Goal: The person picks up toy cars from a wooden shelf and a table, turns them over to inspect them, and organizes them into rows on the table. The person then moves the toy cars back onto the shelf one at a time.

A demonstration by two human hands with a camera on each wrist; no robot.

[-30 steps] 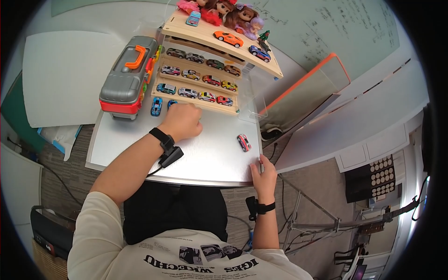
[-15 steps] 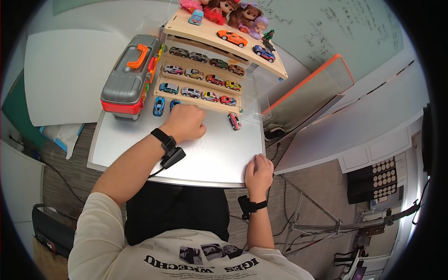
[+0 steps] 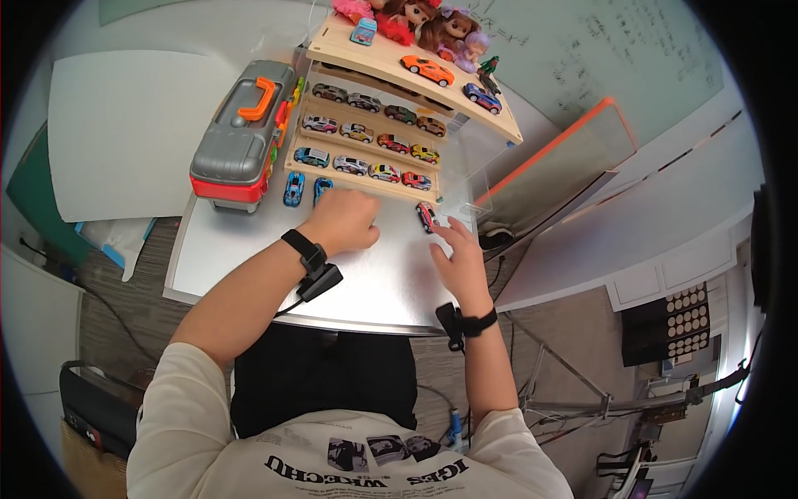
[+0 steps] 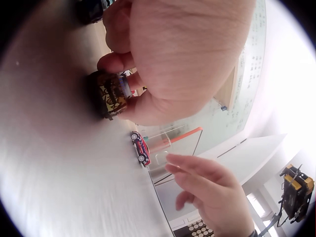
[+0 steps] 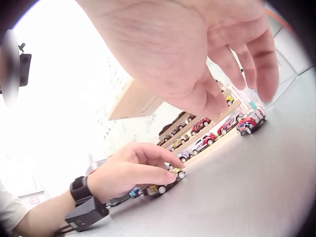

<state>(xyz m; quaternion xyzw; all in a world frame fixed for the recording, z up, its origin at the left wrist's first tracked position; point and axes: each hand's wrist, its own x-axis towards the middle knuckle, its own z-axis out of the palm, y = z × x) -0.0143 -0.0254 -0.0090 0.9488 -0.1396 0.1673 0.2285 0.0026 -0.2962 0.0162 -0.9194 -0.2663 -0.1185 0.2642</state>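
My left hand is on the metal tabletop in front of the shelf, its thumb and fingers gripping a yellow-and-black toy car. The hand covers that car in the head view. At the right, my right hand reaches out with fingers spread and holds nothing. Its fingertips are close to a red, white and blue toy car, which stands on the table near the shelf's front right corner. Two blue toy cars, one left of the other, stand beyond my left hand.
A tiered wooden shelf carries rows of toy cars; dolls and more cars sit on its top board. At the left stands a grey-and-red toolbox with an orange handle. The table's front edge is close to my body.
The red, white and blue car has moved away from me towards the shelf. My right hand has left the table's front right edge and come forward to that car. The left hand stays in place.
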